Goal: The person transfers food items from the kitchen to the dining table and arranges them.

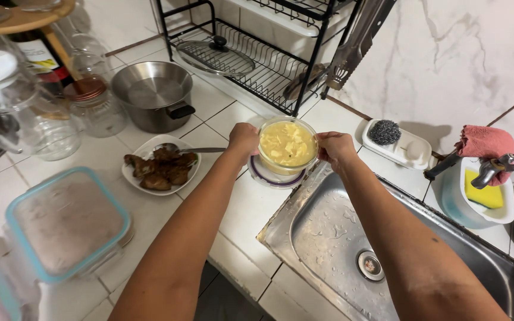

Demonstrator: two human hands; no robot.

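1. Glass bowl [287,145] of pale yellow food, round, held just above a round lid [269,177] at the sink's [328,238] edge.
2. Left hand [243,138] and right hand [334,148]: each closed on the bowl's rim, opposite sides.
3. White plate [135,178] of dark fried pieces, left of the bowl.
4. Square container [66,224], teal-rimmed lid, near left.
5. Bottle [40,56], white label, far left.

At your far left stands a dark bottle [41,59] bearing a white label [35,54] with a yellow mark and a red band below. You have no other packages, signs or screens in view.
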